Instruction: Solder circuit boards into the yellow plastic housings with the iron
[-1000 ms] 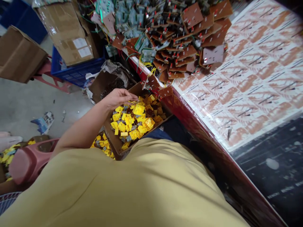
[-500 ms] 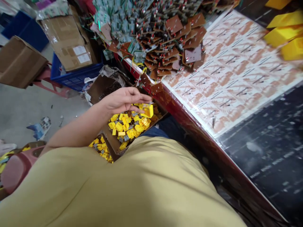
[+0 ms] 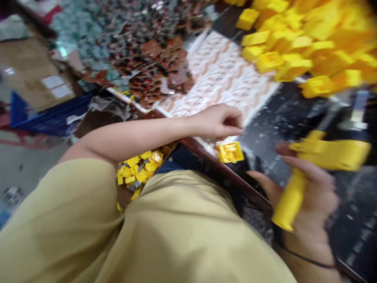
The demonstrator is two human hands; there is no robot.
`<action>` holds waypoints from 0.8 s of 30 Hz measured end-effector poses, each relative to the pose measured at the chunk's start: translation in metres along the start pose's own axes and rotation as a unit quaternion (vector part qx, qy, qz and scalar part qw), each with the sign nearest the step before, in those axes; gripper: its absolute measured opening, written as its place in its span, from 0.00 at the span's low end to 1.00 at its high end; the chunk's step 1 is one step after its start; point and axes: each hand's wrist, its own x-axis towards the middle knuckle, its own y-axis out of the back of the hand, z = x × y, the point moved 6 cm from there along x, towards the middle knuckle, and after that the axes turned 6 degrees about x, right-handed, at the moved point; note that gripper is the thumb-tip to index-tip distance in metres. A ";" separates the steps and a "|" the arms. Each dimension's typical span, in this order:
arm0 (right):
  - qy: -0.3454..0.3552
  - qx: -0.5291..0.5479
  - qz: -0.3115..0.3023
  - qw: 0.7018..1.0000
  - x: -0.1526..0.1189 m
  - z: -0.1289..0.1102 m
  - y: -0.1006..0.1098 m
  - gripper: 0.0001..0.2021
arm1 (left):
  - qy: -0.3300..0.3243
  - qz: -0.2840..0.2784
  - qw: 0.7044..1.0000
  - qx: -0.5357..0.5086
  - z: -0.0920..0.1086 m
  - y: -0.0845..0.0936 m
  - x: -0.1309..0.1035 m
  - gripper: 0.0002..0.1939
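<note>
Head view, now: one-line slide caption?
Left hand near a yellow plastic housing; right hand, thumb spread, at a blurred yellow pistol-shaped object.

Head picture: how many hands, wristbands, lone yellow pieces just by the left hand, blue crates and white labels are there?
Hands: 2 (left hand, right hand)
Wristband: 1
Lone yellow piece: 1
Blue crate: 1
White labels: 2
Total: 7
</note>
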 end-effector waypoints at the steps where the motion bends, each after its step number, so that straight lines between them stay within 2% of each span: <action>1: -0.010 -0.031 0.012 0.999 -0.001 0.003 0.000 0.28 | -0.025 0.008 0.999 0.034 0.001 0.002 0.003 0.01; 2: -0.022 -0.057 0.021 0.998 -0.001 0.006 -0.003 0.32 | -0.043 0.016 0.997 0.059 0.001 0.005 0.006 0.01; 6: -0.013 -0.099 0.002 0.995 0.008 0.008 -0.032 0.35 | -0.090 0.010 0.990 0.110 0.004 0.007 0.010 0.03; 10: -0.020 -0.115 -0.021 0.993 0.016 0.007 -0.047 0.30 | -0.107 0.015 0.980 0.165 0.010 0.009 0.008 0.02; 13: -0.020 -0.094 -0.065 0.993 0.021 0.010 -0.038 0.25 | -0.101 -0.034 0.975 0.194 0.013 0.008 0.006 0.02; 15: -0.015 -0.077 -0.103 0.992 0.025 0.014 -0.025 0.22 | -0.099 -0.078 0.971 0.201 0.015 0.006 0.004 0.04; 17: -0.016 -0.070 -0.126 0.989 0.029 0.018 -0.012 0.21 | -0.098 -0.095 0.968 0.211 0.017 0.004 0.004 0.06; 21: -0.023 -0.109 -0.093 0.989 0.034 0.021 0.002 0.29 | -0.084 -0.088 0.956 0.268 0.019 -0.002 0.010 0.06; 24: -0.002 -0.162 -0.055 0.985 0.031 0.016 -0.008 0.31 | -0.064 -0.107 0.949 0.290 0.019 -0.008 0.013 0.06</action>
